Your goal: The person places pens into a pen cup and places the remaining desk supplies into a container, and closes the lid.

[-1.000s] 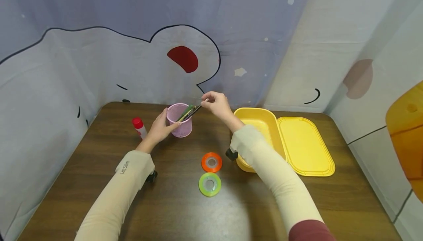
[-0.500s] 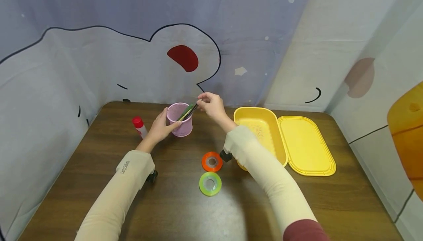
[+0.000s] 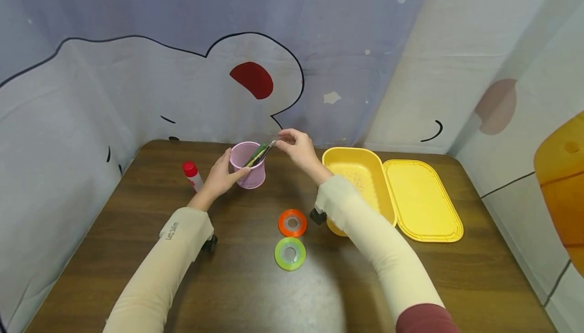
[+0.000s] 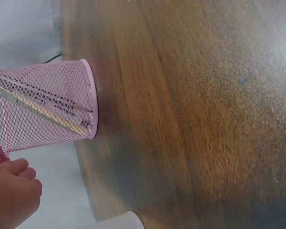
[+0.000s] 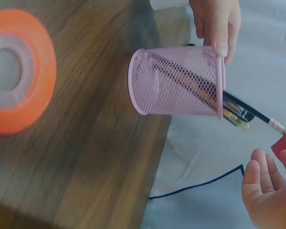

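Observation:
A pink mesh pencil cup [image 3: 251, 179] stands upright at the back of the table. My left hand [image 3: 221, 177] holds its rim, thumb on the near side. Inside lean a green item [image 3: 257, 152], a yellow stick [image 3: 256, 157] and a dark pencil [image 5: 251, 109] with a silver ferrule. My right hand [image 3: 299, 151] is just right of the pencil's upper end, its fingers loosely bent. In the right wrist view the fingertips lie close beside the ferrule and do not appear to grip it. Mesh partly hides the lower ends of the cup's contents.
Left of the cup is a glue stick [image 3: 192, 175] with a red cap. Orange [image 3: 284, 227] and green [image 3: 289, 266] tape rolls lie mid-table. On the right are a yellow box [image 3: 387, 191] and its flat yellow lid [image 3: 423, 201]. A printed curtain [image 3: 337, 69] hangs behind.
My right hand brought the dark pencil leftward and down into the cup, then let go and moved slightly right. The silver end is now exposed. My left hand stays on the rim.

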Tool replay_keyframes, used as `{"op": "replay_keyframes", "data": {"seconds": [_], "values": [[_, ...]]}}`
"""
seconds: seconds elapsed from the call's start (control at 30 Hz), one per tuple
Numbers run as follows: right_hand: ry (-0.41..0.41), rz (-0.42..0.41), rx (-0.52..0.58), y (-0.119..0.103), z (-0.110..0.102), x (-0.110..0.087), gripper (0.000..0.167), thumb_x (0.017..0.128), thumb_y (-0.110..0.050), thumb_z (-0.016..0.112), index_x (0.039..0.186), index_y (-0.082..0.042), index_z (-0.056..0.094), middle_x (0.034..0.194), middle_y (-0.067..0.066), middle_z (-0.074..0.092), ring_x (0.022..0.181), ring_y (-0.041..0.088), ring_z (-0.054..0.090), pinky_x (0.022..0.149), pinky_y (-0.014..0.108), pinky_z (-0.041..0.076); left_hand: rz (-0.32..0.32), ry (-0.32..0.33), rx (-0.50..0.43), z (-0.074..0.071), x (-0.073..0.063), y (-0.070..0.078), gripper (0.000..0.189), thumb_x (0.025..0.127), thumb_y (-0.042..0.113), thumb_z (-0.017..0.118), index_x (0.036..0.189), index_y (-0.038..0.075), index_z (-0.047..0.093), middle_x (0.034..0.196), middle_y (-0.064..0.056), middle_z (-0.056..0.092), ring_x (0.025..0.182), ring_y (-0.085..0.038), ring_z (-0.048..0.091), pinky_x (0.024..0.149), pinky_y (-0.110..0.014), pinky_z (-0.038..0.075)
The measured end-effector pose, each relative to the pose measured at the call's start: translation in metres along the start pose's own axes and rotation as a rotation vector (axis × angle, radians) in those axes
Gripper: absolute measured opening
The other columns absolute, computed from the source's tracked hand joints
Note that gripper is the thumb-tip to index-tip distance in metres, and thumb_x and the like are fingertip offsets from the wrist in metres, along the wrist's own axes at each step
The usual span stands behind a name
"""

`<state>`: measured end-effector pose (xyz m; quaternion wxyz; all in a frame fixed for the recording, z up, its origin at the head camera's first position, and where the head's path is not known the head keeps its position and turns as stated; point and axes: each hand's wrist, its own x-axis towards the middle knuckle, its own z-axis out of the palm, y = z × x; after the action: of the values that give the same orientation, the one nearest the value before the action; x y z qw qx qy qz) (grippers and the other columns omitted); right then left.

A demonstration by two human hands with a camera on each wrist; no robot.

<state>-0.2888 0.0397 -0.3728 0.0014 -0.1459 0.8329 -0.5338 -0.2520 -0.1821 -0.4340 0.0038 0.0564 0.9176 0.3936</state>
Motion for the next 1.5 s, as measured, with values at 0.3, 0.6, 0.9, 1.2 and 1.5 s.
{"op": "replay_keyframes", "data": {"seconds": [0.3, 0.6, 0.9, 1.2, 1.5], "values": [[-0.047, 0.007, -0.007, 0.011, -0.026, -0.011, 0.033, 0.083, -0.014, 0.06, 0.114, -0.004, 0.055, 0.112, 0.017, 0.058, 0.095, 0.027, 0.059, 0.078, 0.037, 0.05, -0.022, -0.009, 0.005, 0.0, 0.0, -0.002, 0.085, 0.082, 0.035, 0.059, 0.14, -0.003, 0.009, 0.143, -0.025, 0.02, 0.131, -0.038, 0.02, 0.106, -0.052, 0.02], [-0.109, 0.097, 0.037, 0.03, -0.063, -0.025, 0.04, 0.084, -0.015, 0.059, 0.123, -0.009, 0.049, 0.118, 0.015, 0.051, 0.096, 0.025, 0.056, 0.07, 0.039, 0.051, -0.023, -0.005, 0.009, 0.0, -0.001, -0.004, 0.086, 0.083, 0.036, 0.059, 0.139, -0.006, 0.008, 0.143, -0.027, 0.017, 0.131, -0.04, 0.018, 0.106, -0.052, 0.018], [-0.115, 0.163, 0.046, 0.051, -0.092, -0.037, 0.043, 0.084, -0.012, 0.058, 0.125, -0.006, 0.046, 0.121, 0.022, 0.046, 0.091, 0.032, 0.054, 0.067, 0.039, 0.052, -0.038, -0.013, -0.008, 0.0, -0.002, -0.007, 0.088, 0.084, 0.038, 0.057, 0.14, -0.003, 0.003, 0.146, -0.023, 0.01, 0.133, -0.038, 0.014, 0.108, -0.05, 0.016], [-0.117, 0.22, 0.033, 0.068, -0.119, -0.053, 0.047, 0.086, -0.015, 0.056, 0.129, -0.004, 0.042, 0.123, 0.024, 0.044, 0.095, 0.03, 0.053, 0.072, 0.042, 0.052, -0.032, -0.013, -0.036, 0.003, -0.007, -0.014, 0.099, 0.081, 0.046, 0.057, 0.14, 0.002, -0.01, 0.148, -0.018, 0.001, 0.135, -0.035, 0.009, 0.109, -0.048, 0.014], [-0.092, 0.267, 0.036, 0.08, -0.145, -0.071, 0.043, 0.087, -0.016, 0.054, 0.127, -0.002, 0.044, 0.121, 0.022, 0.044, 0.082, 0.005, 0.053, 0.069, 0.03, 0.05, 0.03, 0.008, -0.027, 0.007, -0.018, -0.016, 0.102, 0.079, 0.043, 0.061, 0.14, 0.002, -0.01, 0.148, -0.016, -0.005, 0.136, -0.032, 0.003, 0.109, -0.048, 0.011]]}}
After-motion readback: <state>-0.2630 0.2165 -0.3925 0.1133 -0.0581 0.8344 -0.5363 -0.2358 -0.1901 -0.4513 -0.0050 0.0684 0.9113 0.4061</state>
